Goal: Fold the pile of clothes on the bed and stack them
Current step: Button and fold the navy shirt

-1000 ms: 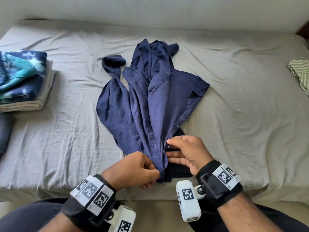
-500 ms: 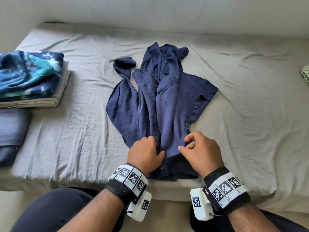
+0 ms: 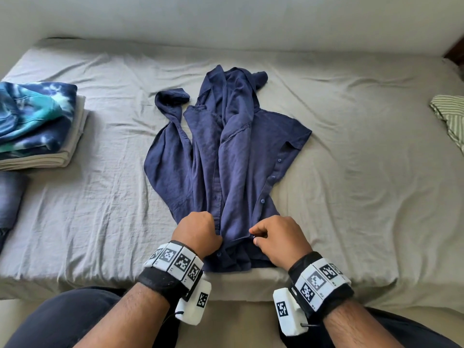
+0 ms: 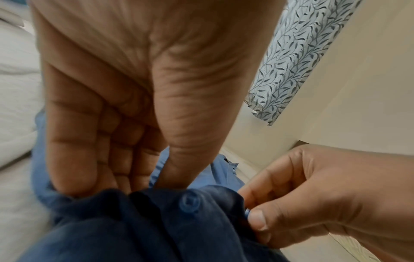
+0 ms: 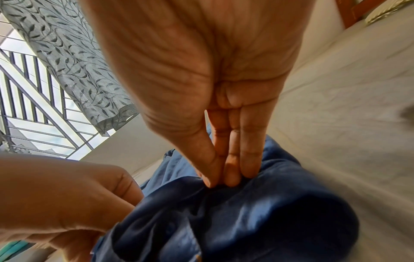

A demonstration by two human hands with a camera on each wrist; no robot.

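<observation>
A navy button-up shirt [image 3: 226,156] lies crumpled lengthwise on the grey bed sheet [image 3: 351,172], collar away from me. Both hands grip it near the hem at the bed's front edge. My left hand [image 3: 198,232] holds the left front edge in curled fingers; the left wrist view shows thumb and fingers closed on the fabric [image 4: 139,212] beside a button [image 4: 189,203]. My right hand [image 3: 273,237] pinches the right placket; in the right wrist view thumb and fingertips [image 5: 224,177] press together on the navy cloth [image 5: 246,221].
A stack of folded clothes [image 3: 37,124] with a blue tie-dye piece on top sits at the left of the bed; dark denim [image 3: 10,197] lies below it. A green striped garment [image 3: 449,116] lies at the right edge. A wall runs behind the bed.
Both hands slid along the shirt's lower front and now grip it a little farther apart, left on the left edge, right on the button placket. The head view shifted.
</observation>
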